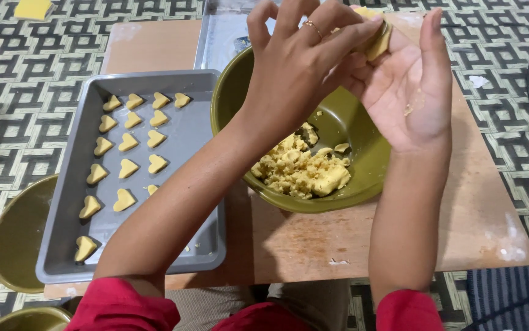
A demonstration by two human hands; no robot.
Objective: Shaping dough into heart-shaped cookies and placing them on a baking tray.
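Dough [376, 38] sits at the fingertips of the right hand [412, 86], whose palm is open and turned up. The left hand [298, 58] crosses over and pinches this yellow lump with its fingers, just above the far rim of the olive-green bowl [362, 153]. More crumbly dough [298, 171] lies in the bowl's bottom. The bowl stands near the middle of the wooden board [479, 208], and a grey tray [200, 132] with rows of heart-shaped pieces [128, 168] rests on the board's left edge. I judge that the soft lump could crumble and drop beside the bowl if the pinch gets too strong. The lump is mostly hidden by the fingers, so its shape is hard to tell.
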